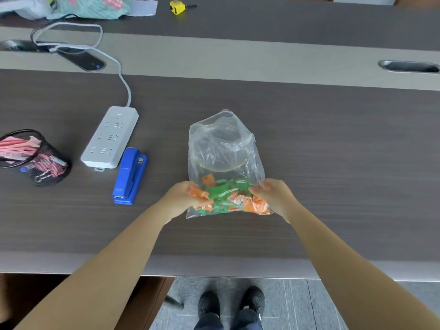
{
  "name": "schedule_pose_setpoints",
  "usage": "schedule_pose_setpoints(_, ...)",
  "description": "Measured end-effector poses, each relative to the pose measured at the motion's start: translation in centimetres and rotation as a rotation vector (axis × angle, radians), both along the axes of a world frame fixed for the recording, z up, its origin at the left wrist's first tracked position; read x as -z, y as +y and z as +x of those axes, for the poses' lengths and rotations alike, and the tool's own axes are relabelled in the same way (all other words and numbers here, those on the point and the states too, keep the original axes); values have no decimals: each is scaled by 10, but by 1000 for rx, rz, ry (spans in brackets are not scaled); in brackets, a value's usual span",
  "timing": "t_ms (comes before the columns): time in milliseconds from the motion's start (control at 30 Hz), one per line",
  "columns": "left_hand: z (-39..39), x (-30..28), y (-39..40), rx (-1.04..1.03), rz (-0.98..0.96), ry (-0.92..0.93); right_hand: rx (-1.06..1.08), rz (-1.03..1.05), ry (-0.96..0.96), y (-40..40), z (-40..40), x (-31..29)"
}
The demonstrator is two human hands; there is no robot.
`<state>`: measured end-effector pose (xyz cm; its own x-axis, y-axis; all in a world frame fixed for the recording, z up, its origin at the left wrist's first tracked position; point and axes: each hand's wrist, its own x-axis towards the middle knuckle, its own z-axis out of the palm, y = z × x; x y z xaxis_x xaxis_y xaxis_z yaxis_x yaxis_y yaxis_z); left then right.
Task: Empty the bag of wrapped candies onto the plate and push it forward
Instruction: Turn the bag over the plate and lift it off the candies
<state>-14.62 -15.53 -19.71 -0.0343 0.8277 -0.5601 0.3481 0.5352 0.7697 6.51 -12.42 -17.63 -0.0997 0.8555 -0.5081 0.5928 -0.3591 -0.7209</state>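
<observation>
A clear plastic bag [223,144] lies on the dark table, its open mouth pointing away from me. Orange and green wrapped candies [226,196] are bunched in the near end of the bag. Through the plastic I see a white plate with a thin yellow rim [222,169] under the bag's far half. My left hand [184,195] grips the bag's near left corner. My right hand [273,194] grips the near right corner. Both hands pinch plastic and candies together.
A blue stapler [130,175] lies left of the bag, beside a white power strip [110,136] with its cable. A black mesh holder [35,158] stands at far left. A yellow tape measure [177,7] sits far back. The table's near edge [214,270] is below my forearms.
</observation>
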Motion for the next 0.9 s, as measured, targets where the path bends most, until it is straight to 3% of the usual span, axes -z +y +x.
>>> schedule_pose_setpoints(200, -5, -22, 6, -93, -137, -369, 113, -95, 161, 7, -6, -9)
schedule_pose_setpoints(300, -7, -34, 11, -115, -119, -466, 167, -128, 269, 11, -7, -18)
schedule_pose_setpoints(500, -9, -55, 22, -124, -87, -538, -34, -190, 464, 17, 0, -40)
schedule_pose_setpoints(767, -12, -71, 32, -47, 12, -493, 86, -82, 545, 27, 1, -53)
schedule_pose_setpoints(900, -17, -78, 39, -24, 46, -506, 34, -42, 539, 31, 1, -63)
